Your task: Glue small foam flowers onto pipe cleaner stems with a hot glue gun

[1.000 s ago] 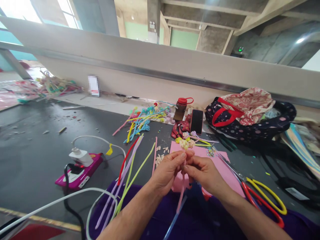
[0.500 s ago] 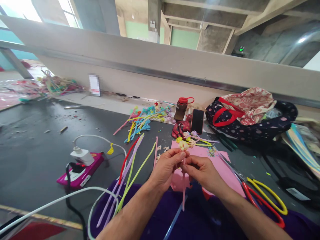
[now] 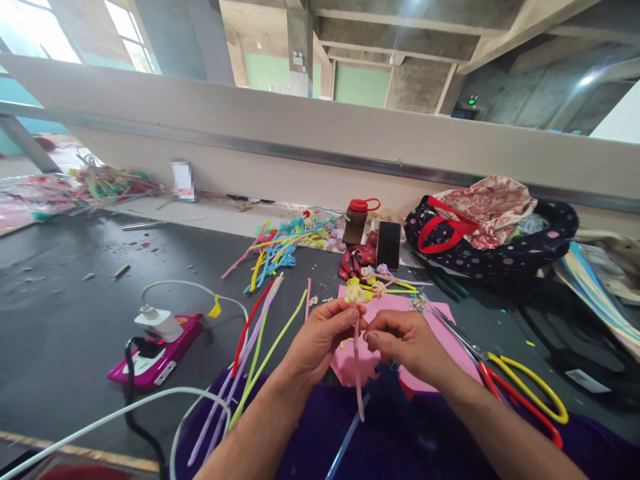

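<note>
drawn slightly away from the pink stem (image 3: 359, 377) since the earlier frame is the right grip (image 3: 407, 341). at left, loose stems (image 3: 280, 341) are laid lengthwise, seemingly for easy reach; by the left grip (image 3: 325, 333), the pink stem is pinched under its pale flower head (image 3: 355, 293), likely for steadiness, before the pink sheet (image 3: 447, 337). whether the right grip is clamped on anything cannot be told.

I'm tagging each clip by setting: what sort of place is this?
Probably a craft workshop, perhaps in an industrial building: coloured stems lie heaped on a dark worktable, scissors lie at the right, and bare concrete beams run overhead.
</note>
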